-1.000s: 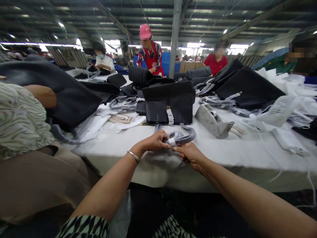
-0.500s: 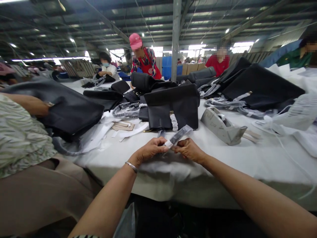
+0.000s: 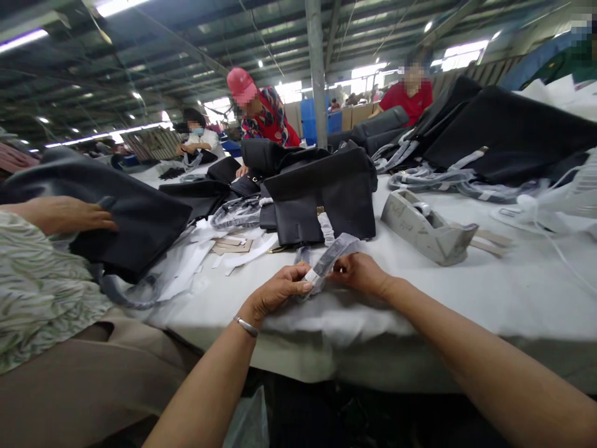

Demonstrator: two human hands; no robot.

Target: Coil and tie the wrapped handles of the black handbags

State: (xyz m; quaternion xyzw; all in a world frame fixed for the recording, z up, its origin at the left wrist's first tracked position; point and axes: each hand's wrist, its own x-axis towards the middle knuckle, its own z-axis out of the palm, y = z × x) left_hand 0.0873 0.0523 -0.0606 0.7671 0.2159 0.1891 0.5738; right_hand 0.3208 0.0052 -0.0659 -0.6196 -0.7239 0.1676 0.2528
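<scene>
My left hand [image 3: 277, 291] and my right hand [image 3: 360, 274] are both closed on a dark bag strap wrapped in clear plastic [image 3: 332, 256], just above the near edge of the white table [image 3: 466, 298]. The left thumb and fingers pinch the strap at a white band; the right fingers grip it a little farther along. The strap leads up to a black handbag [image 3: 326, 199] standing right behind my hands, with a white wrapped clasp at its front.
A grey tape dispenser [image 3: 426, 227] lies to the right. Paper strips and card pieces [image 3: 228, 246] lie to the left. A person at my left holds another black bag [image 3: 125, 211]. More black bags [image 3: 504, 137], wrapped straps and several workers fill the far side.
The strap hung in a loop between my hands; now it is pulled up straighter and held closer to the bag. The view has shifted left and tilted.
</scene>
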